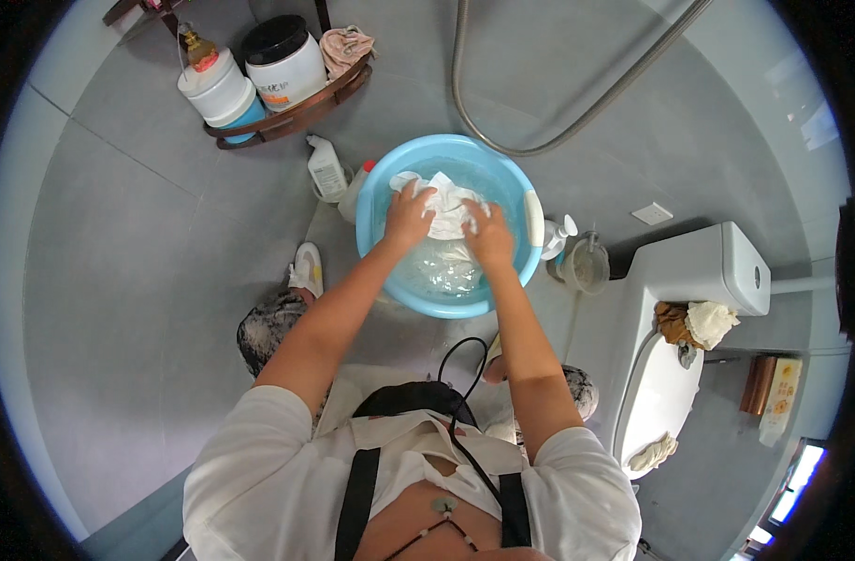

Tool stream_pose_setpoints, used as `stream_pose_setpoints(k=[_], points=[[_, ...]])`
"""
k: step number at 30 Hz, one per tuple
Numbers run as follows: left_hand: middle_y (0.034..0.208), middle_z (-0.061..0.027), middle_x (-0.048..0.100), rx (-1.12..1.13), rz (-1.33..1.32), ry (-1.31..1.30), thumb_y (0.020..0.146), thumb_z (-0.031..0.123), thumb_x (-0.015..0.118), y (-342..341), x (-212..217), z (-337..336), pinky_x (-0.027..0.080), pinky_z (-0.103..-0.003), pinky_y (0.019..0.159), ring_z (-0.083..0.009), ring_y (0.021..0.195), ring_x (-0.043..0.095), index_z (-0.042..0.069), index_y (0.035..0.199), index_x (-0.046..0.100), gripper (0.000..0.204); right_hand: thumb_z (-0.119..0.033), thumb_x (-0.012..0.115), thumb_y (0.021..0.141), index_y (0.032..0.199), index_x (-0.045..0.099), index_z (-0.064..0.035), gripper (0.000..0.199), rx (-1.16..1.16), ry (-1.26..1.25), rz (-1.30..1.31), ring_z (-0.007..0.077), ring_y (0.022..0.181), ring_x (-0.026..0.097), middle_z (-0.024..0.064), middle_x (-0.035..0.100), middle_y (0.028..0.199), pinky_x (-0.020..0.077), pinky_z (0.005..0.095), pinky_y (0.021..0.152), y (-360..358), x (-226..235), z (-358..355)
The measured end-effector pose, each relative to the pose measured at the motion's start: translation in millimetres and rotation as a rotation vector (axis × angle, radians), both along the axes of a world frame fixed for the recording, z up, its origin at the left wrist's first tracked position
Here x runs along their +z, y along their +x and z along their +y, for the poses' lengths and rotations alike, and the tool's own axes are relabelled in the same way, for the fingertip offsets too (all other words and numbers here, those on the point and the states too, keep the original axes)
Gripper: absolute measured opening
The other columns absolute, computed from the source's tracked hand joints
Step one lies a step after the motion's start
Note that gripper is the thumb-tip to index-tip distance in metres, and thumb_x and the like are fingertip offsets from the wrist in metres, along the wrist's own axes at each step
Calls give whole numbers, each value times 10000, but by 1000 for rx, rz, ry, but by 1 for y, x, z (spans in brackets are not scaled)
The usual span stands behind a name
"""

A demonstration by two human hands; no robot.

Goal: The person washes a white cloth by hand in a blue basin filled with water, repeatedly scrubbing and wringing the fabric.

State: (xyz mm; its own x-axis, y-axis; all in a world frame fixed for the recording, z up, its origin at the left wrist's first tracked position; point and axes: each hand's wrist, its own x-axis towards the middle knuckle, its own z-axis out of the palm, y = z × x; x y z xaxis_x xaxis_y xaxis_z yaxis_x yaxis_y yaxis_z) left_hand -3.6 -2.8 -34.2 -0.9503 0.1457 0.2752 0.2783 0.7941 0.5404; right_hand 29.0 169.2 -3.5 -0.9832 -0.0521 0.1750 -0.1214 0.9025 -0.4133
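A light-blue round basin [427, 144] of water stands on the floor in front of me. A wet white cloth [443, 198] lies bunched in it at the water's surface, with small suds around it. My left hand [409, 217] grips the cloth's left side, fingers curled into it. On its right side my right hand [488, 234] has its fingers bent over the fabric; some fingertips are hidden by folds. Clear, rippled water shows below the cloth, between my wrists. A white oblong piece [534, 219] sits on the basin's right rim.
Left of the basin stand a white bottle [326, 170] and a red-capped bottle [353, 194]. A pump bottle [558, 236] and a clear pitcher [588, 266] stand right. A metal hose [577, 122] hangs beyond. The toilet [666, 383] is at right; a loaded corner shelf [301, 114] is upper left.
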Motion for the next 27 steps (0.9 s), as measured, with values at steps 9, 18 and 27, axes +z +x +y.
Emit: stream_pose_setpoints(k=[9, 18, 27], points=[[1204, -143, 446, -104, -170, -415, 795, 184, 476, 16, -25, 16, 288, -503, 926, -303, 1105, 410, 119, 1144, 507, 357, -282, 481, 815, 1350, 149, -260, 630, 37, 312, -533, 299, 1140, 429, 137, 278, 1348, 381, 427, 904, -16, -57, -5], [1046, -141, 562, -69, -519, 184, 730, 226, 547, 14, 10, 21, 380, -404, 902, -303, 999, 511, 47, 1042, 549, 359, -156, 482, 790, 1171, 486, -72, 390, -64, -38, -443, 288, 1095, 470, 153, 478, 1199, 400, 343, 880, -20, -81, 11], [999, -103, 565, 50, -963, 1966, 839, 440, 464, -7, 10, 28, 433, -383, 837, -252, 947, 537, 71, 1056, 523, 432, -168, 614, 730, 1074, 542, -46, 372, 88, -828, -23, 331, 928, 550, 194, 575, 975, 431, 367, 808, -3, 59, -32]])
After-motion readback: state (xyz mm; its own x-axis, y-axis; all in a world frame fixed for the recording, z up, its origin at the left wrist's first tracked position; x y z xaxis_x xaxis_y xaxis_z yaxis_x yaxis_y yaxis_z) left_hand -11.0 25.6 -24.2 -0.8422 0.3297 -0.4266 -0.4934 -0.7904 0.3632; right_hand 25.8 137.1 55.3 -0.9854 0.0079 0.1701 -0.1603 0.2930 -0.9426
